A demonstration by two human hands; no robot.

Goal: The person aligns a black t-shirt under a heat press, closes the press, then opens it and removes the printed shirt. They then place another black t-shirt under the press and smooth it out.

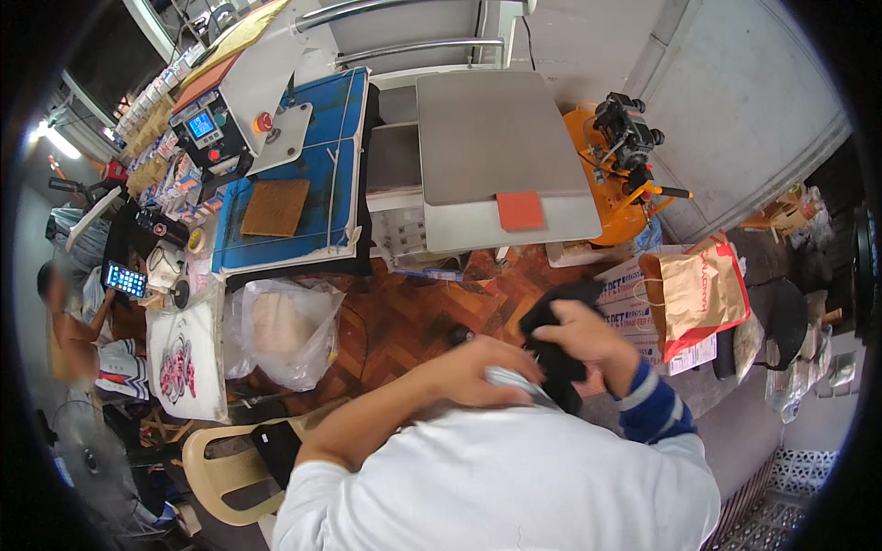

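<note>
The right hand pinches a bunched black cloth between thumb and fingers, close in front of the wearer's white shirt. The left hand lies just left of that grip, over grey fabric at the shirt front; its fingertips are hidden, so I cannot tell whether it is closed on anything.

Just right of the grip, a brown paper bag with red edges leans over white printed cartons. Well to the left, a clear plastic bag on the floor holds a tan, flat-looking thing.

Beyond the grip stretches a parquet floor. Past it stands a press with a grey platen, a red-orange square pad at its near edge. Left of that, a brown square pad lies on a blue platen. An orange compressor stands right of the grey platen, beside a pale wall.
</note>
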